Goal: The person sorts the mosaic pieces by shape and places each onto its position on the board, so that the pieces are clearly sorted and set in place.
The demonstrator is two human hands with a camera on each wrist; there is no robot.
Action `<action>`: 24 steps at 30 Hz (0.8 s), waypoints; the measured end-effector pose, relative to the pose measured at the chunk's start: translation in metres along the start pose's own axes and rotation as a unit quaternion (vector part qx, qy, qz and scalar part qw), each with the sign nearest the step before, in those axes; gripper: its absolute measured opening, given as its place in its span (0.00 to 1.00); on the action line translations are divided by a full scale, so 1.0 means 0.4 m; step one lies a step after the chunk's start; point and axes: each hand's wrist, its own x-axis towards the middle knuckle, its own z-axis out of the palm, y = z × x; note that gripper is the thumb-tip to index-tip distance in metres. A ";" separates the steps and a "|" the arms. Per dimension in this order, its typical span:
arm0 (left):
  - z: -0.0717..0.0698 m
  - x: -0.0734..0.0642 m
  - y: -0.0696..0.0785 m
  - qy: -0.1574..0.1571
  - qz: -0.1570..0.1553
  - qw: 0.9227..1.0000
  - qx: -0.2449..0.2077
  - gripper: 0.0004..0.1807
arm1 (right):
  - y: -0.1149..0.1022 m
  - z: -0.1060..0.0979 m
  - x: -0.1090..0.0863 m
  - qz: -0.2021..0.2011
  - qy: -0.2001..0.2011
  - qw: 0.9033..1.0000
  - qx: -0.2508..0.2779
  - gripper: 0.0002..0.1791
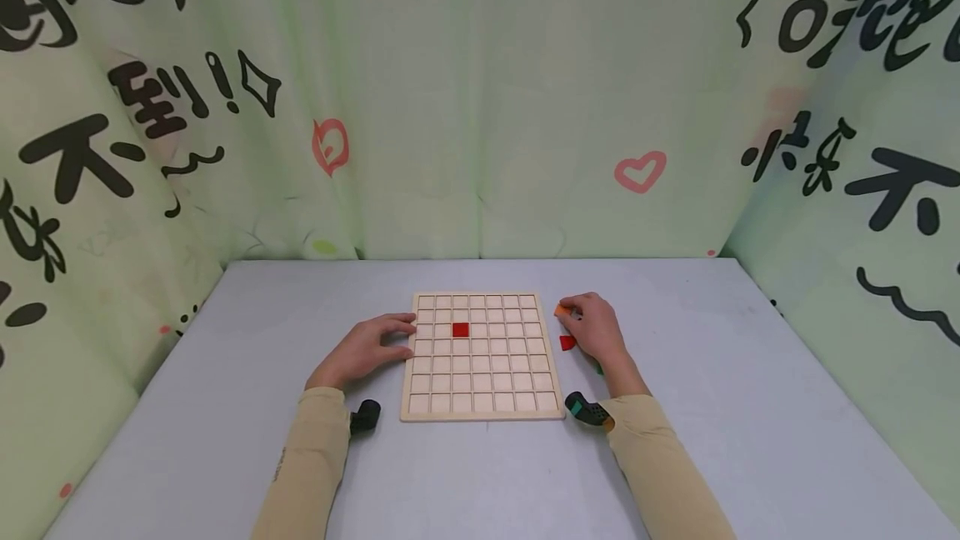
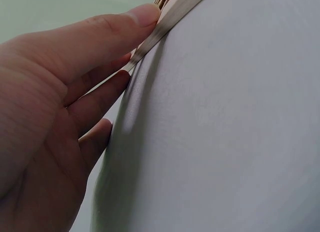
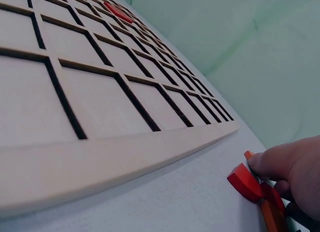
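A wooden grid board (image 1: 482, 417) lies on the table, with one red square tile (image 1: 461, 330) set in a cell left of its middle in an upper row. Along the board's left edge rests my left hand (image 1: 365, 346), its thumb and fingertips at the rim. To the right of the board, my right hand (image 1: 595, 329) pinches a small orange piece (image 1: 561, 309); most of that piece is hidden behind the fingers. Close by the thumb in the right wrist view lie a red block (image 3: 245, 182) and another orange block (image 3: 272, 217).
A green piece (image 1: 599, 369) shows partly from under the right wrist. Dark wrist cameras sit by both sleeves, the right one (image 1: 587, 409) near the board's front right corner. Patterned curtains (image 1: 480, 107) enclose the white table (image 1: 480, 482) at the back and sides.
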 end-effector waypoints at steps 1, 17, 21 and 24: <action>0.000 0.001 0.001 0.000 -0.001 1.000 0.000 0.23 | 0.000 0.000 0.000 0.000 0.000 1.000 0.000 0.17; -0.002 0.001 -0.001 -0.002 0.003 1.000 -0.005 0.23 | -0.009 0.007 -0.001 -0.012 0.032 0.999 0.015 0.18; -0.002 0.001 -0.001 -0.001 0.003 1.000 -0.002 0.23 | -0.016 0.006 -0.001 -0.015 0.038 0.998 0.036 0.18; -0.002 0.000 -0.001 -0.002 0.001 1.000 -0.002 0.23 | -0.022 0.006 0.002 -0.016 0.037 0.998 0.044 0.18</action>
